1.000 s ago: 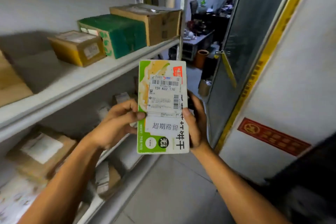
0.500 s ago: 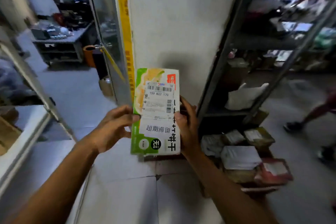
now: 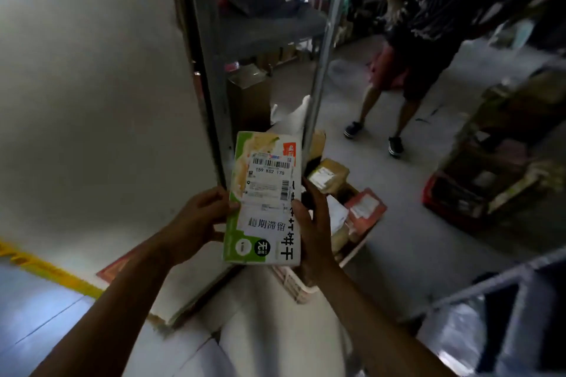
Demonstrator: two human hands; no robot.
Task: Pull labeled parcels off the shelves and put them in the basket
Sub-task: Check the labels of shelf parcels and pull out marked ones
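Parcel (image 3: 266,197) centre frame, upright, grasped at both edges by left hand (image 3: 196,220) and right hand (image 3: 315,223) | basket (image 3: 337,242) at 4 o'clock, on grey floor (image 3: 413,254) | white wall (image 3: 92,86) at 10 o'clock | metal shelving (image 3: 214,70) at 12 o'clock

Parcel (image 3: 264,199) between hands, basket (image 3: 294,285) behind, below.

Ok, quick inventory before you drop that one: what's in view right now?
Labeled parcel: one, green and white, held upright between both hands.
Basket: one, white, on the floor behind the held parcel.
Parcels in the basket: several, brown, red and white.
Shelf rack: one, grey metal, beside the white wall.
Red crate: one, on the floor at right.
Another person: one, dark clothes, standing in the aisle.
Left hand: grips the parcel's left edge.
Right hand: grips its right edge.
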